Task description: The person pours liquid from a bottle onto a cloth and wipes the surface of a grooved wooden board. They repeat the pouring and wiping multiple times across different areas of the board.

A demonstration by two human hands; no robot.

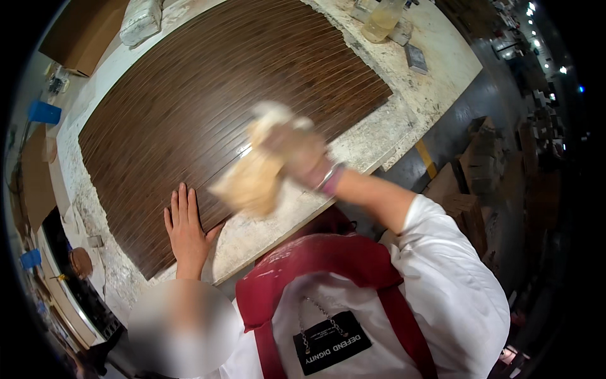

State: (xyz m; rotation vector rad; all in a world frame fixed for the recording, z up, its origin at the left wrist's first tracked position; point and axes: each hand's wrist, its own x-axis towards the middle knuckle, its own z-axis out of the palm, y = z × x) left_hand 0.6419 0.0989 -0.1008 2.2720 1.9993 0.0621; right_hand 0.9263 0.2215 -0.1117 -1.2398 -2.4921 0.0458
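Observation:
A large dark brown panel (158, 120) with many parallel grooves lies flat before me. My left hand (186, 224) rests on its near left edge, fingers stretched out and holding nothing. Over the near right edge, my right hand (298, 151) grips a pale yellow cloth (252, 180); both are smeared by motion. The cloth hangs down toward the panel's near edge. A bracelet shows at the right wrist. Part of the panel beneath the cloth is hidden.
The whitish, stained worktable (416, 120) carries the panel. Toward the far right are a bottle of yellowish liquid (382, 22) and a grey block (415, 58). A white wrapped bundle (141, 22) and a cardboard box (88, 38) sit far left, a blue cup (44, 112) at the left.

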